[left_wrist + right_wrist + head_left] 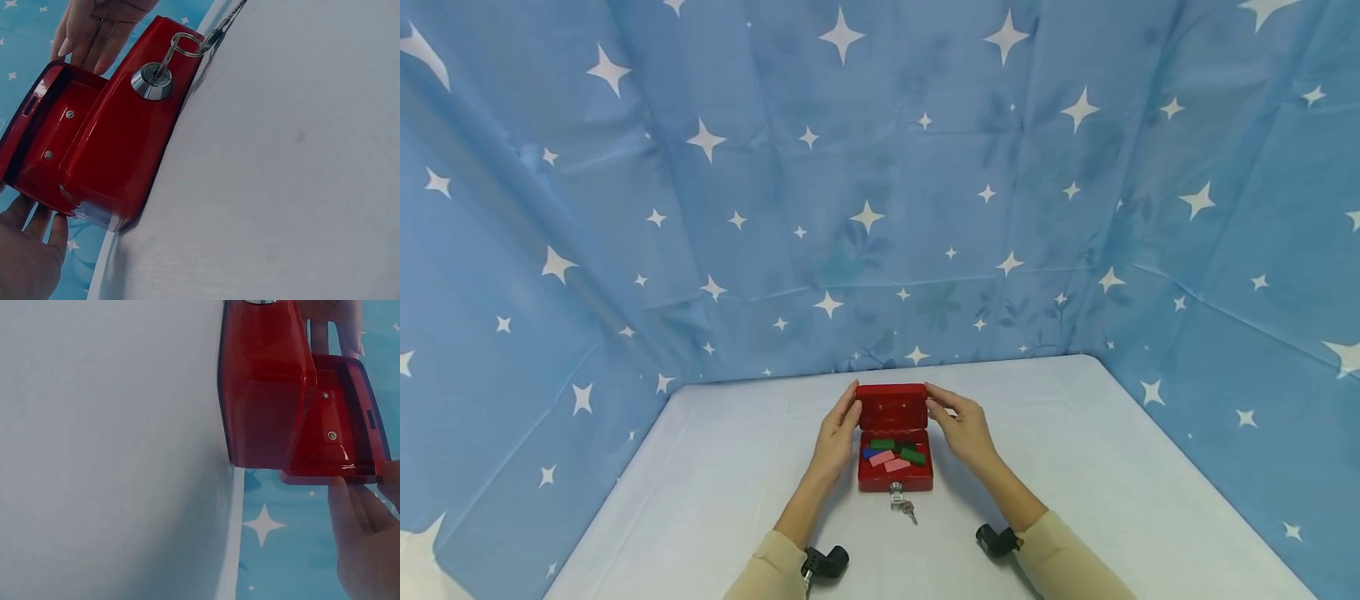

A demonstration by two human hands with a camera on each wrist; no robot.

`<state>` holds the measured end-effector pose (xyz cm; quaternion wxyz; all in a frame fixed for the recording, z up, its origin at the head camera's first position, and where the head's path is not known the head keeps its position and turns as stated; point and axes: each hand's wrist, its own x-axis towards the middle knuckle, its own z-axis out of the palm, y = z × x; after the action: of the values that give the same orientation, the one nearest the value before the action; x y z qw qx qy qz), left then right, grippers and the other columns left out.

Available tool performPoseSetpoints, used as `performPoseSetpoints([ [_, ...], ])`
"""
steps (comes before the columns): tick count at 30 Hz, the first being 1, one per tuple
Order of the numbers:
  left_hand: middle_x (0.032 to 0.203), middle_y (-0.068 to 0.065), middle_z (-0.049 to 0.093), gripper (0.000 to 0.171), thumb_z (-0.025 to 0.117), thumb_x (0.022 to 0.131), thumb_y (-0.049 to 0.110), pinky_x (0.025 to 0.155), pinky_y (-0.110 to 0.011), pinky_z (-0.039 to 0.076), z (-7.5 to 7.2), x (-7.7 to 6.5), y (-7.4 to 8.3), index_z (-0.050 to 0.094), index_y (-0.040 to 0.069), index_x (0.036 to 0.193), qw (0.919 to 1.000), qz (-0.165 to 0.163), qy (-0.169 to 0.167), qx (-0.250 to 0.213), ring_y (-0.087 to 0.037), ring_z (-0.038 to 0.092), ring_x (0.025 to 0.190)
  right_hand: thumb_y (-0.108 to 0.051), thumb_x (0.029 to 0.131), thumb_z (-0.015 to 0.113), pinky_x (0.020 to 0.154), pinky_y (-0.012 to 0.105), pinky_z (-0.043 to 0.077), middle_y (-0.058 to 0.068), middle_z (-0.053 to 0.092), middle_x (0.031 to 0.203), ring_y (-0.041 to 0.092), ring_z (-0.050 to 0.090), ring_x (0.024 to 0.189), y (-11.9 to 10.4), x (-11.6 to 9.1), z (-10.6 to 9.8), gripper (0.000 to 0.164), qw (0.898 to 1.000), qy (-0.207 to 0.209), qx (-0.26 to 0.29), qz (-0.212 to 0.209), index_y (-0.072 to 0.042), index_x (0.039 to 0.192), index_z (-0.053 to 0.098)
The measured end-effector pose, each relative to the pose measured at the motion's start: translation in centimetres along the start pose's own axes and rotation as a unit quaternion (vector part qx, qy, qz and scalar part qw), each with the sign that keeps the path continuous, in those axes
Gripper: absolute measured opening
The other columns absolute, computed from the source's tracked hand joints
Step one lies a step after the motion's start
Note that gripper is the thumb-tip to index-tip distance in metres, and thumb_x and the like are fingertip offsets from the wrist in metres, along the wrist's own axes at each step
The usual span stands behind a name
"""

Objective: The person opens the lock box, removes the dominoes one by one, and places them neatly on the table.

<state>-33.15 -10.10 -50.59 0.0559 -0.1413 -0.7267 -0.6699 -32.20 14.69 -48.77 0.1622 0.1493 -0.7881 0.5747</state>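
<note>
A small red metal cash box (895, 483) stands on the table with its lid (892, 408) raised. Inside lie several small blocks: pink ones (897, 465), green ones (913, 456) and a blue one (874, 453). My left hand (835, 429) holds the left side of the lid, fingers along its edge. On the other side, my right hand (966, 429) grips the lid's right edge, with thumb and fingers at the corner in the right wrist view. A key sits in the silver lock (152, 81) at the box's front, and another key (910, 510) hangs from its ring.
The box stands on a white-covered table (737, 483). A blue curtain (760, 250) with white stars encloses the back and both sides. Black wrist cameras, left (827, 562) and right (996, 540), sit at the two beige sleeves.
</note>
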Motion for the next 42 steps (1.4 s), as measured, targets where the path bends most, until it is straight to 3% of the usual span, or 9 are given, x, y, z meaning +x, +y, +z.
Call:
performPoseSetpoints([
  [4, 0.172, 0.000, 0.028, 0.061, 0.045, 0.111, 0.039, 0.128, -0.052, 0.024, 0.0, 0.1, 0.0, 0.025, 0.024, 0.167, 0.9997, -0.005, -0.017, 0.017, -0.028, 0.023, 0.161, -0.018, 0.102, 0.068, 0.098, 0.047, 0.060, 0.011, 0.071, 0.135, 0.032, 0.066, 0.124, 0.0, 0.1, 0.1, 0.045, 1.000, -0.004, -0.022, 0.008, -0.010, 0.145, 0.062],
  [9, 0.172, -0.002, 0.027, 0.064, 0.048, 0.110, 0.040, 0.127, -0.059, 0.023, 0.0, 0.0, -0.1, 0.021, 0.027, 0.167, 0.9991, -0.016, -0.021, 0.032, -0.032, 0.024, 0.160, -0.016, 0.100, 0.070, 0.101, 0.047, 0.059, 0.011, 0.069, 0.138, 0.032, 0.065, 0.126, 0.0, 0.0, 0.1, 0.049, 0.999, -0.013, -0.024, 0.018, -0.011, 0.148, 0.059],
  [16, 0.175, -0.003, 0.018, 0.070, 0.050, 0.110, 0.037, 0.128, -0.059, 0.022, -0.1, 0.1, 0.0, 0.014, 0.026, 0.168, 0.9979, -0.012, -0.046, 0.044, -0.033, 0.017, 0.162, -0.016, 0.099, 0.071, 0.102, 0.049, 0.058, 0.013, 0.064, 0.145, 0.033, 0.063, 0.130, -0.3, 0.0, 0.1, 0.057, 0.998, -0.035, -0.037, 0.026, -0.012, 0.153, 0.053],
  [23, 0.174, -0.008, 0.023, 0.072, 0.052, 0.110, 0.031, 0.127, -0.059, 0.025, -0.3, 0.2, 0.0, 0.012, 0.026, 0.169, 0.9976, 0.000, -0.058, 0.039, -0.035, 0.022, 0.160, -0.018, 0.100, 0.071, 0.103, 0.050, 0.057, 0.011, 0.062, 0.147, 0.032, 0.061, 0.131, -0.4, 0.1, 0.0, 0.059, 0.997, -0.048, -0.043, 0.037, -0.013, 0.155, 0.049],
  [29, 0.172, -0.007, 0.028, 0.071, 0.054, 0.109, 0.032, 0.125, -0.057, 0.031, -0.5, 0.0, 0.4, 0.014, 0.029, 0.168, 0.9975, 0.003, -0.056, 0.042, -0.034, 0.027, 0.158, -0.016, 0.100, 0.071, 0.100, 0.048, 0.059, 0.012, 0.061, 0.147, 0.033, 0.063, 0.127, -0.4, 0.1, -0.1, 0.055, 0.998, -0.036, -0.041, 0.013, -0.011, 0.151, 0.054],
  [36, 0.172, -0.001, 0.029, 0.081, 0.069, 0.101, 0.032, 0.124, -0.058, 0.033, -1.3, -0.1, 0.4, 0.021, 0.036, 0.166, 0.9972, 0.036, -0.048, 0.045, -0.032, 0.028, 0.158, -0.014, 0.099, 0.072, 0.091, 0.029, 0.059, 0.016, 0.064, 0.141, 0.033, 0.067, 0.118, -0.6, 0.1, -0.5, 0.048, 0.998, 0.011, -0.037, -0.042, -0.012, 0.145, 0.060],
  [42, 0.172, 0.002, 0.029, 0.085, 0.078, 0.094, 0.020, 0.125, -0.060, 0.029, -3.1, -0.1, 0.0, 0.031, 0.033, 0.164, 0.9932, 0.068, -0.083, 0.043, -0.029, 0.023, 0.160, -0.009, 0.098, 0.071, 0.086, 0.024, 0.058, 0.019, 0.067, 0.134, 0.034, 0.069, 0.109, -0.3, 0.3, -0.5, 0.043, 0.994, 0.037, -0.036, -0.098, -0.008, 0.141, 0.064],
])
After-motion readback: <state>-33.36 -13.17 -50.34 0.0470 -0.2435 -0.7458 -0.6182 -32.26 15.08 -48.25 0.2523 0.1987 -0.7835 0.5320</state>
